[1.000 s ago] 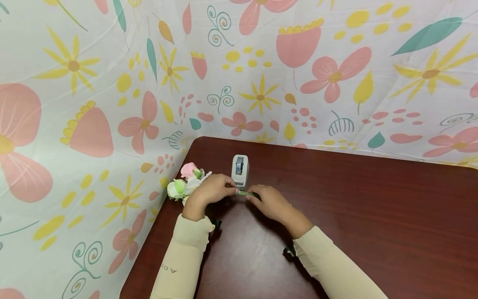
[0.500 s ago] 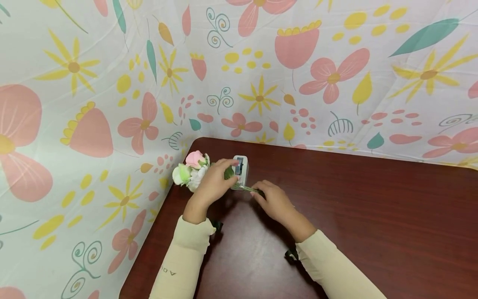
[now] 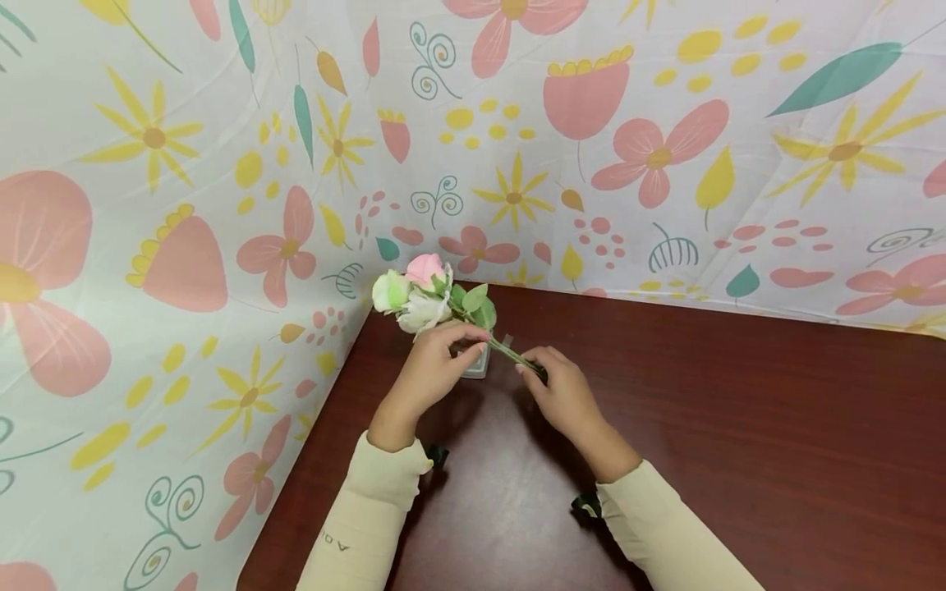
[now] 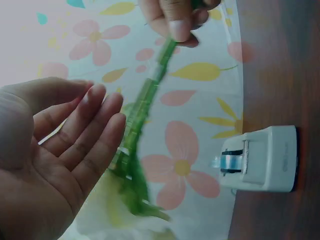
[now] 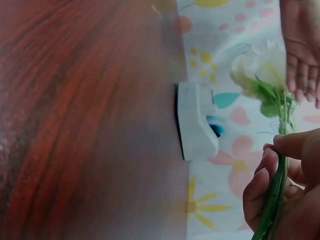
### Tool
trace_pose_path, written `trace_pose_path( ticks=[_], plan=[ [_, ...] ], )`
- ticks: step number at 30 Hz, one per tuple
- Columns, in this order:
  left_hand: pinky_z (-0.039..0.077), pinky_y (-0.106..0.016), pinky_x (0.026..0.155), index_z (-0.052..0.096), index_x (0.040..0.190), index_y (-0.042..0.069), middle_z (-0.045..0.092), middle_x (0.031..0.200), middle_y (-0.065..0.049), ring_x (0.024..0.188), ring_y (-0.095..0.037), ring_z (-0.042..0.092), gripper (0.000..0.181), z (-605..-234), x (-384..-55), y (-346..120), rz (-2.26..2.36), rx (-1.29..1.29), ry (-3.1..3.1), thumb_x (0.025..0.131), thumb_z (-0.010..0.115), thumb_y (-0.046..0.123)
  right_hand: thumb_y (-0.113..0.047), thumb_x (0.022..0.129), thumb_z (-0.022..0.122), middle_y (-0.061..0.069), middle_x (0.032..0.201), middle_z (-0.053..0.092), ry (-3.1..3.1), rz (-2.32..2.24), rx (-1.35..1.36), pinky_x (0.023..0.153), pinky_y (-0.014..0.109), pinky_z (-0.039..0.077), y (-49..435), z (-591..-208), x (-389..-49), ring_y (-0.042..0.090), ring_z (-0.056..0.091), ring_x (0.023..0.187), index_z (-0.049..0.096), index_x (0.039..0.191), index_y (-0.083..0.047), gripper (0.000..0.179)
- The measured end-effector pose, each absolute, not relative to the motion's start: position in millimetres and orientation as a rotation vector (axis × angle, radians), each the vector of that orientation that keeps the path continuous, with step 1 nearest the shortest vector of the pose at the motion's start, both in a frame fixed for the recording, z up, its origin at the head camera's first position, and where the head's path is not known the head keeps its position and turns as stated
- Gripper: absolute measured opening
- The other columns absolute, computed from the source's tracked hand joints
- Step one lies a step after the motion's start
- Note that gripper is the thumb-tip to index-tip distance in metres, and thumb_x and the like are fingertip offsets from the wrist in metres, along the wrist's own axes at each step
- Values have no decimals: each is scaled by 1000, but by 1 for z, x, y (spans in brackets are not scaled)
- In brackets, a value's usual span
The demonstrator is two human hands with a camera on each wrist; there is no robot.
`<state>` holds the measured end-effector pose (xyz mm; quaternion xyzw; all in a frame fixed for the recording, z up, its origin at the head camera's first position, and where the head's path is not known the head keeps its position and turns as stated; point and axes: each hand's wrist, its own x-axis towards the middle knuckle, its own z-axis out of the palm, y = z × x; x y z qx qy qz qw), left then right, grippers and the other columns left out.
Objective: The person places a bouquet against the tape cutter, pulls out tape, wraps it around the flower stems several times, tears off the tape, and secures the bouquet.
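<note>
My right hand (image 3: pixel 565 398) grips a bunch of artificial flowers by the lower ends of its green stems (image 3: pixel 510 353). The blooms, a pink rose (image 3: pixel 424 271), a pale green one (image 3: pixel 390 291) and a white one (image 3: pixel 424 312), point up to the left. My left hand (image 3: pixel 436 369) is beside the upper stems, its fingers nearly straight in the left wrist view and not curled round them. Clear tape (image 5: pixel 283 126) shows on the stems in the right wrist view. Behind the bunch stands a white tape dispenser (image 4: pixel 272 160), mostly hidden in the head view.
The dark red-brown wooden table (image 3: pixel 709 410) stretches away to the right. A flower-printed cloth (image 3: pixel 650 238) hangs along its back and left edges. Black straps (image 3: pixel 587 507) show at both sleeves.
The bunch has been lifted and tilted, its blooms moving up and right, in front of the dispenser. My right hand has shifted slightly right with the stems; the left hand's hold has loosened.
</note>
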<state>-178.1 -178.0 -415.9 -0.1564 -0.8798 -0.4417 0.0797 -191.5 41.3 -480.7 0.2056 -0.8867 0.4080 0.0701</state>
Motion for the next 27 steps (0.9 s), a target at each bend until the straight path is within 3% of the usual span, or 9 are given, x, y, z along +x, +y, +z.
trace_pose_path(
  ticks=[6,12,18,23,27],
  plan=[
    [58,-31,84,75,111,11,76,106,-3,97,-15,70,17,-420,-185,-169,-1411,-426,-2651,98,68,18,-23,100,66,2,93,63,-2612,1310,529,70,32,45,51,-471,-188,16,54,76,68,107,-12,14],
    [57,-26,82,73,119,11,76,110,-4,97,-15,73,25,-425,-191,-157,-1668,-394,-2571,97,70,20,-24,101,63,3,89,62,-2572,1465,477,61,28,50,58,-462,-185,18,60,66,66,107,-15,11],
    [58,-26,87,69,124,1,74,117,-16,104,-28,73,29,-429,-193,-142,-2012,-377,-2415,98,67,14,-29,103,61,5,84,62,-2518,1596,448,56,28,52,61,-458,-181,17,60,61,65,109,-16,15],
    [58,-31,91,66,131,6,72,122,-17,106,-23,73,32,-427,-194,-129,-2113,-346,-2355,99,63,12,-30,103,60,13,78,59,-2454,1705,409,53,29,52,64,-456,-177,26,60,59,64,110,-13,19],
    [58,-32,92,64,135,8,71,124,-17,108,-24,72,35,-425,-193,-119,-2152,-383,-2300,100,60,9,-24,104,59,10,80,57,-2410,1738,377,53,30,53,67,-455,-176,21,59,58,63,112,-9,18]
  ],
)
